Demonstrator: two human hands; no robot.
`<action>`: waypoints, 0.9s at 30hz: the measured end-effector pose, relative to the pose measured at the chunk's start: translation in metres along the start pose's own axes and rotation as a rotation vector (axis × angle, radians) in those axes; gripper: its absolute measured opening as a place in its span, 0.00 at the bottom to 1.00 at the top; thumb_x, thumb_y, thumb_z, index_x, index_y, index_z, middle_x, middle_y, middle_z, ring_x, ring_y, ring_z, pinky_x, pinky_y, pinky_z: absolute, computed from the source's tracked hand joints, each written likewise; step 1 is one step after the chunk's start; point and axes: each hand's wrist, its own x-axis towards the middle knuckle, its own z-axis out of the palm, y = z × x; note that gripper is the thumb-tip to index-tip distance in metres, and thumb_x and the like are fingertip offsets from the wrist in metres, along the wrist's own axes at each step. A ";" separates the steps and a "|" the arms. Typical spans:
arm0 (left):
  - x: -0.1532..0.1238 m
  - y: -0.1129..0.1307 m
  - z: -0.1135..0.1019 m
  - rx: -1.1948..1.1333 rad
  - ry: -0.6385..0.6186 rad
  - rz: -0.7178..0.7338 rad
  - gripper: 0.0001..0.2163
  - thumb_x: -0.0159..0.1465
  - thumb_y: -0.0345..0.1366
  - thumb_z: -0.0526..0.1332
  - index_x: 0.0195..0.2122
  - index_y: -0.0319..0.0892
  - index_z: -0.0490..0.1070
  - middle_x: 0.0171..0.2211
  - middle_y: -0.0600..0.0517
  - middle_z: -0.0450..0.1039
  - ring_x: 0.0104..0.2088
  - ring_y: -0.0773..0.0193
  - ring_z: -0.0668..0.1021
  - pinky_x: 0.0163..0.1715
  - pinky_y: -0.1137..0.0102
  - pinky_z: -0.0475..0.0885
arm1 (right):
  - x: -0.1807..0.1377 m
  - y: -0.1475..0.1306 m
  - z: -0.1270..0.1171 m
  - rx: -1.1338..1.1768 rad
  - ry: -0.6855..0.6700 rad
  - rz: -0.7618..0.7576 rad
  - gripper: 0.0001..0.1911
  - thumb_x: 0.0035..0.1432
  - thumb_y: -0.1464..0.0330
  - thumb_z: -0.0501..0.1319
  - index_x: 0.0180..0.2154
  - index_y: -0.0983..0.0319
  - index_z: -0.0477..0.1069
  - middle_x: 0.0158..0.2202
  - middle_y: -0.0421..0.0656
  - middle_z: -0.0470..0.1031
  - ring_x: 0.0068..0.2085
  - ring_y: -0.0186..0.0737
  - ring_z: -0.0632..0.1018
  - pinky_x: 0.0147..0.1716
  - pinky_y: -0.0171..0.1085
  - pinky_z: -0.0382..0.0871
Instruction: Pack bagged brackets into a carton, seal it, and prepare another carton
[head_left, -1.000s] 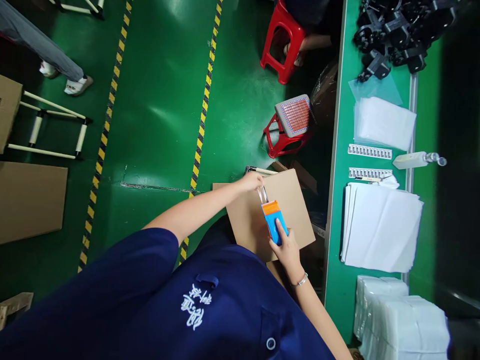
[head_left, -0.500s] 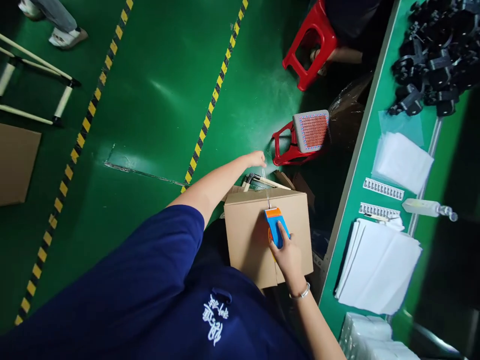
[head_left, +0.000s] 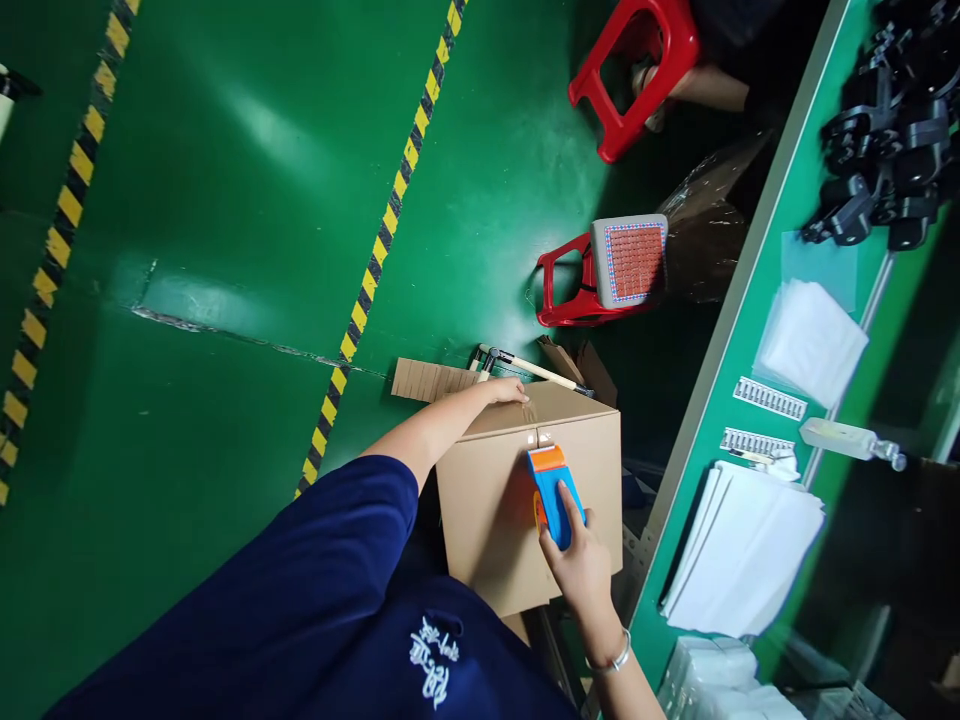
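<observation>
A closed cardboard box [head_left: 487, 500] stands in front of me. My right hand [head_left: 581, 560] is wrapped round a blue and orange tape dispenser [head_left: 559, 500], its toothed orange end close to the box's upper edge. A short strip of clear packing tape [head_left: 529, 412] runs over that edge towards my left hand [head_left: 510, 391]. The left fingers are pressed together at the tape's far end, against the far face of the box; their tips are partly hidden.
Right of the box runs a green workbench [head_left: 694, 440] with white sheets [head_left: 742, 545], a clear bottle [head_left: 840, 438] and several black parts [head_left: 904, 150]. Beyond the box are a padded red stool [head_left: 570, 285], another red stool [head_left: 622, 90] beside a person's leg, and a pipe frame [head_left: 532, 368].
My left hand has come down from above the far edge onto the box, bringing the stretched tape against it. The right hand still holds the dispenser near the edge. The view has shifted.
</observation>
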 end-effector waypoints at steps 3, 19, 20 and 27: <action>0.003 -0.006 -0.007 0.148 -0.042 -0.056 0.19 0.65 0.46 0.59 0.50 0.38 0.69 0.48 0.45 0.72 0.46 0.56 0.76 0.47 0.56 0.72 | 0.000 -0.004 -0.004 -0.006 -0.040 0.036 0.31 0.61 0.58 0.53 0.65 0.53 0.53 0.42 0.46 0.67 0.25 0.38 0.74 0.24 0.36 0.64; -0.001 -0.003 -0.027 0.551 -0.193 0.176 0.27 0.66 0.51 0.51 0.63 0.43 0.61 0.66 0.42 0.56 0.67 0.49 0.57 0.63 0.47 0.49 | 0.002 -0.008 -0.006 -0.022 -0.078 0.098 0.32 0.59 0.58 0.54 0.64 0.54 0.55 0.44 0.48 0.68 0.30 0.43 0.77 0.30 0.40 0.70; -0.004 0.005 -0.028 0.564 -0.174 0.190 0.27 0.67 0.50 0.50 0.64 0.42 0.59 0.66 0.41 0.54 0.67 0.49 0.55 0.64 0.47 0.48 | 0.002 -0.009 -0.007 -0.023 -0.081 0.098 0.32 0.59 0.59 0.54 0.65 0.53 0.55 0.45 0.48 0.68 0.30 0.43 0.77 0.30 0.40 0.70; -0.067 0.057 0.017 0.650 -0.301 0.466 0.27 0.70 0.47 0.45 0.68 0.47 0.48 0.69 0.55 0.47 0.68 0.62 0.54 0.65 0.69 0.50 | -0.001 -0.008 -0.009 -0.044 -0.066 0.053 0.32 0.61 0.57 0.55 0.65 0.54 0.54 0.46 0.48 0.68 0.28 0.38 0.76 0.29 0.37 0.68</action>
